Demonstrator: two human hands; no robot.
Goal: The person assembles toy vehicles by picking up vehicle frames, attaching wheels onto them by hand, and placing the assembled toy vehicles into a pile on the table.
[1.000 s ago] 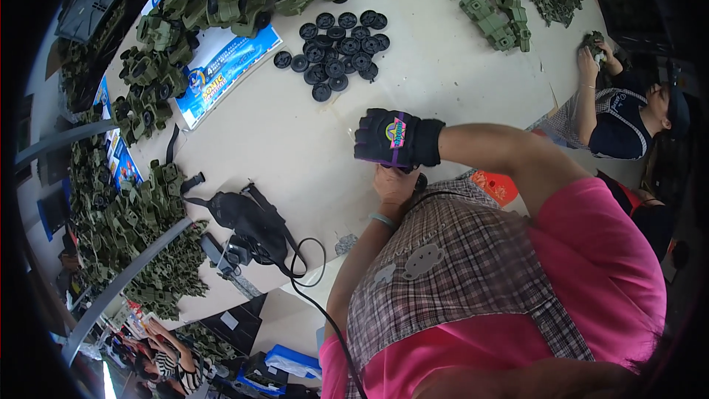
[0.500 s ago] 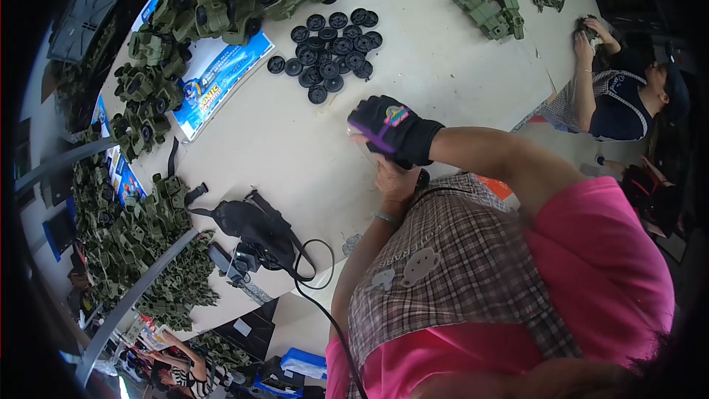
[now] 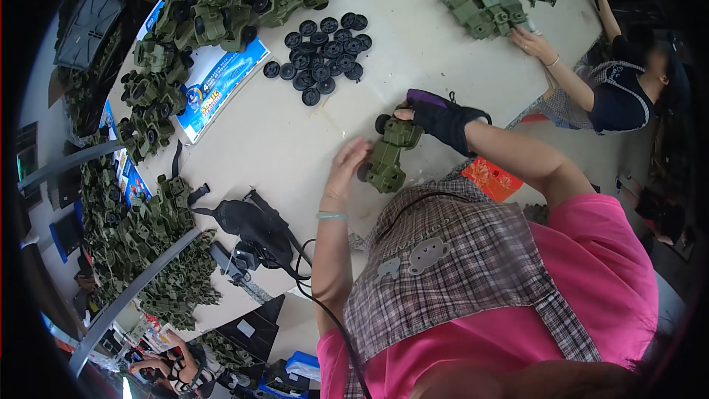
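My right hand (image 3: 445, 120), in a black and purple fingerless glove, grips a green toy truck (image 3: 387, 165) by one end, its thumb near a black wheel. The truck hangs tilted over the near table edge, in front of my apron. On its left side my bare left hand (image 3: 347, 166), a pale bangle on the wrist, has its fingers stretched out beside another wheel. Whether those fingertips touch the wheel I cannot tell. Beyond both hands, loose black wheels (image 3: 320, 55) lie in a cluster on the table.
Green toy trucks with wheels (image 3: 221, 0) are heaped at far left, partly on a blue printed sheet (image 3: 221, 85). Small green pieces (image 3: 162, 266) pile up at left, near a black strapped bag (image 3: 255, 229). A co-worker's hand (image 3: 535, 46) touches green truck bodies (image 3: 480, 4) at far right.
My hands have come apart from their overlap, and the truck now shows between them. My gloved hand moved right, my left hand left. The co-worker's hand has reached the truck bodies.
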